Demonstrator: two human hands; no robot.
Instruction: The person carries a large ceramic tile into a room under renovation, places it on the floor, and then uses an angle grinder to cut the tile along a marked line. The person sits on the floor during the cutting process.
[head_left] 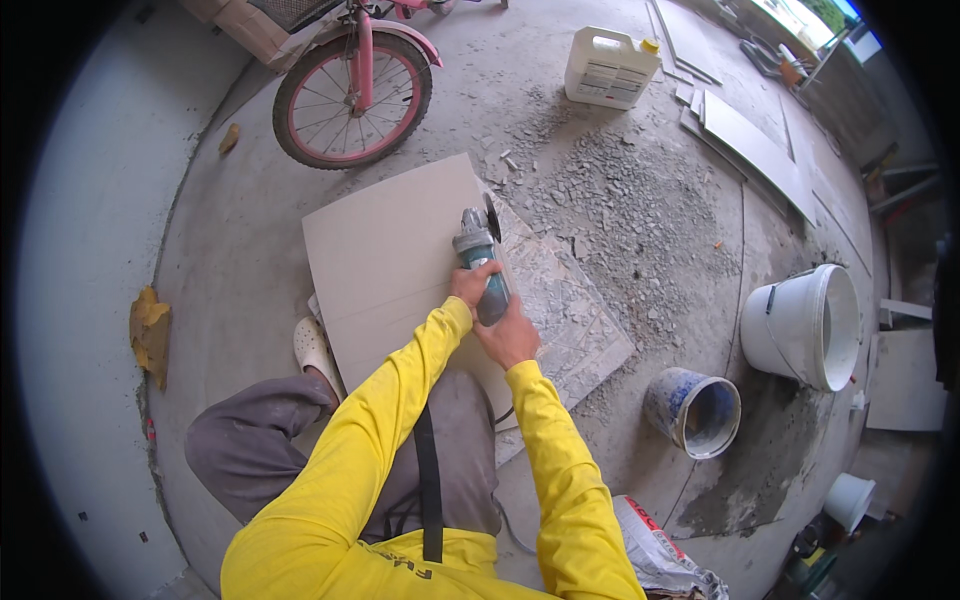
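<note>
Both of my hands are wrapped round a teal and grey angle grinder. My left hand grips its body nearer the metal head, and my right hand closes round the rear end. The dark cutting disc stands on edge at the right side of a large beige tile; whether it touches the tile I cannot tell. Beneath that tile, another tile with a chipped, dusty surface sticks out to the right. A faint line runs across the upper tile.
A pink bicycle wheel stands beyond the tile. Rubble litters the floor near a white jerrycan. On the right are a white bucket, a smaller stained bucket and stacked tiles. A bag lies by my right arm.
</note>
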